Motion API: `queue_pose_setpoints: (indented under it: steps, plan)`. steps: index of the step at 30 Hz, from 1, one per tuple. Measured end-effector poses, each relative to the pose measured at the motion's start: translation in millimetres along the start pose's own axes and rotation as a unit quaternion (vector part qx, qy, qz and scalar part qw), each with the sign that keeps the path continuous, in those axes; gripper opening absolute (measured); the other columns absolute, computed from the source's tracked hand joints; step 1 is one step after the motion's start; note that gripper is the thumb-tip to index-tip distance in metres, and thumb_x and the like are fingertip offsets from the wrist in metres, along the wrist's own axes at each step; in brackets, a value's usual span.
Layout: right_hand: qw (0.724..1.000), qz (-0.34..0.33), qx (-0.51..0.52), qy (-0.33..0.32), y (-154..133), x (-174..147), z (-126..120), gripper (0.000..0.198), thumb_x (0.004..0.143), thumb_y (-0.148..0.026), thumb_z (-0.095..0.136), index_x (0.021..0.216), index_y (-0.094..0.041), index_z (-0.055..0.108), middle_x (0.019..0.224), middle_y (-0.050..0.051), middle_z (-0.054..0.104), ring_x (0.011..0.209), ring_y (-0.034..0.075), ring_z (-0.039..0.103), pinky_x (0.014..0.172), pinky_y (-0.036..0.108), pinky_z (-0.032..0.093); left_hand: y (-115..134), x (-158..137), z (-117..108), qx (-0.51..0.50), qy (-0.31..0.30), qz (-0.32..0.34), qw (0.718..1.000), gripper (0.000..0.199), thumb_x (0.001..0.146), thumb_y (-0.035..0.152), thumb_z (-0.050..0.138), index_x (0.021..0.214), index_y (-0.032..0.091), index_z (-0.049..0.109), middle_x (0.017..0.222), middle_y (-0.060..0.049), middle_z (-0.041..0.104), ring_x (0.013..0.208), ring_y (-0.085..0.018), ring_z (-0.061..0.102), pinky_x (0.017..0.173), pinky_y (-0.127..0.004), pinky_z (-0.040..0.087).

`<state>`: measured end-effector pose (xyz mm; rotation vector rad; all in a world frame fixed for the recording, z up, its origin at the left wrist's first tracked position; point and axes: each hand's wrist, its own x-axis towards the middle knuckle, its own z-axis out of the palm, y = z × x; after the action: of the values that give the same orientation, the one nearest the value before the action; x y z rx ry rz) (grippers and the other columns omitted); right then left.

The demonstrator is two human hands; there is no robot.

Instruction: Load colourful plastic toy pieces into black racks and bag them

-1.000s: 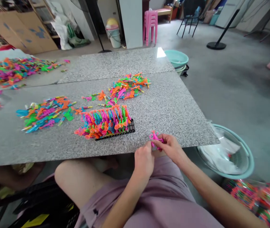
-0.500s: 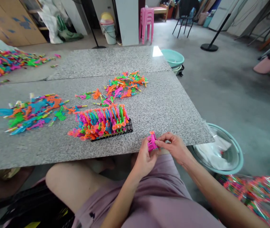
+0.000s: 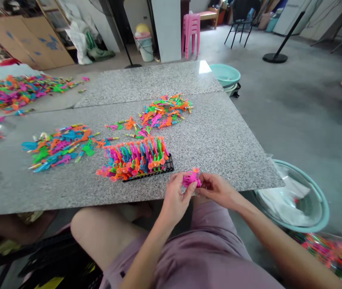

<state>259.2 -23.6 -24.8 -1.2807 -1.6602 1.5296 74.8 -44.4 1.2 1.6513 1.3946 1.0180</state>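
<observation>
Just over the table's front edge, my left hand [image 3: 177,196] pinches a small pink plastic toy [image 3: 190,179] between thumb and fingers. An orange suction cup [image 3: 195,170] shows at the toy's upper right. My right hand [image 3: 214,188] is closed at the toy's right side, its thumb and fingertips against it; that contact is partly hidden. Left of my hands, a black rack [image 3: 168,163] holds tight rows of upright pink, blue, green and orange toys [image 3: 137,156], orange suction cups along their edges.
Loose colourful toys lie in a left pile [image 3: 59,144], a back pile [image 3: 166,110] and a large far-left heap [image 3: 23,90] on the granite table [image 3: 225,140]. A basket with plastic bags [image 3: 324,208] stands right of the table. Bagged toys [image 3: 336,257] lie below it.
The pink toy has been turned in my fingers, and its suction cup now sits further right. My left fingers cover more of its left side. The whole view has shifted slightly.
</observation>
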Motion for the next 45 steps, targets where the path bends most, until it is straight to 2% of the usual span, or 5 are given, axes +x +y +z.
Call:
queue_pose_setpoints:
  steps: [4, 10, 25, 38, 45]
  plan:
    - [0.994, -0.049, 0.078, 0.052, -4, 47, 9, 0.022, 0.078, -0.036, 0.067, 0.088, -0.019, 0.056, 0.076, 0.001, 0.065, 0.066, 0.016, 0.064, 0.063, 0.03, 0.054, 35, 36, -56, 0.26, -0.024, 0.143, 0.955, 0.043, 0.095, 0.039, 0.055, 0.136, 0.026, 0.051, 0.135, -0.009, 0.057, 0.127, -0.026, 0.049, 0.109, -0.045, 0.037]
    - [0.984, -0.083, 0.127, 0.093, 12, 111, 51, 0.032, 0.073, -0.036, 0.066, 0.09, -0.024, 0.042, 0.076, -0.003, 0.06, 0.062, 0.014, 0.064, 0.061, 0.029, 0.055, 19, 95, -90, 0.466, -0.184, 0.223, 0.836, 0.026, 0.096, 0.028, 0.048, 0.099, 0.03, 0.074, 0.137, -0.001, 0.059, 0.145, -0.034, 0.026, 0.115, -0.068, 0.004]
    - [0.944, -0.096, -0.279, 0.148, -11, 117, 70, 0.025, 0.074, -0.017, 0.058, 0.098, -0.019, 0.053, 0.069, -0.001, 0.062, 0.058, 0.014, 0.055, 0.055, 0.023, 0.031, 2, 92, -87, 0.447, -0.155, 0.229, 0.851, 0.034, 0.097, 0.021, 0.036, 0.092, 0.014, 0.069, 0.136, -0.012, 0.057, 0.144, -0.034, 0.03, 0.118, -0.065, 0.012]
    - [0.946, -0.133, -0.27, 0.124, -4, 115, 84, 0.031, 0.078, -0.015, 0.055, 0.109, -0.016, 0.052, 0.076, 0.002, 0.066, 0.064, 0.016, 0.06, 0.058, 0.023, 0.035, -3, 93, -99, 0.455, -0.201, 0.223, 0.839, 0.029, 0.091, 0.027, 0.052, 0.118, 0.017, 0.058, 0.145, -0.011, 0.05, 0.144, -0.037, 0.026, 0.116, -0.067, 0.017]
    - [0.925, -0.133, -0.354, -0.043, -24, 186, -2, 0.01, 0.084, -0.02, 0.063, 0.093, -0.016, 0.064, 0.089, 0.005, 0.07, 0.077, 0.016, 0.064, 0.068, 0.023, 0.046, -5, 90, -99, 0.476, -0.196, 0.218, 0.829, 0.028, 0.092, 0.033, 0.054, 0.116, 0.019, 0.059, 0.142, -0.011, 0.052, 0.143, -0.039, 0.028, 0.113, -0.068, 0.023]
